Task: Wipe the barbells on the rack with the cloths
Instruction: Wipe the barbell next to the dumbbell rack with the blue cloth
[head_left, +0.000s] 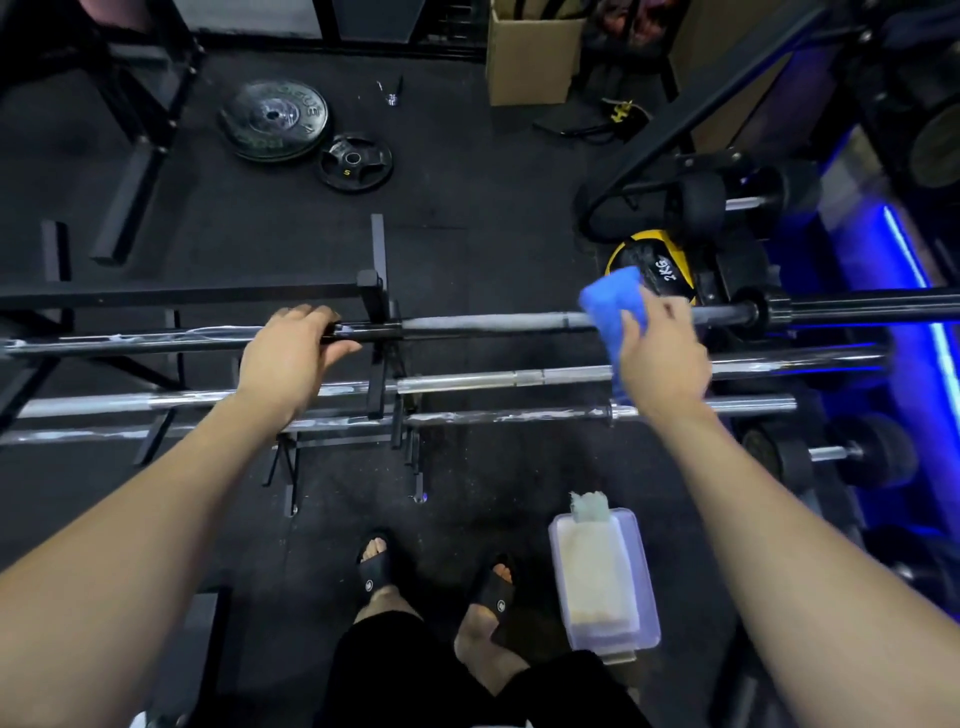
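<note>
Several barbells lie side by side across a black rack (375, 332). The top barbell (488, 321) has a grey knurled shaft and a dark sleeve at the right. My left hand (289, 358) grips this bar just left of the rack upright. My right hand (660, 353) holds a blue cloth (612, 306) wrapped over the same bar, near its right collar. Below it lie a chrome barbell (467, 382) and another bar (509, 415) still in plastic wrap.
A clear plastic tub (644, 587) with white cloths stands on the floor by my right foot. Weight plates (275, 119) lie on the black mat beyond the rack. A yellow 2 kg ball (660, 270), dumbbells (841, 452) and a cardboard box (530, 57) crowd the right side.
</note>
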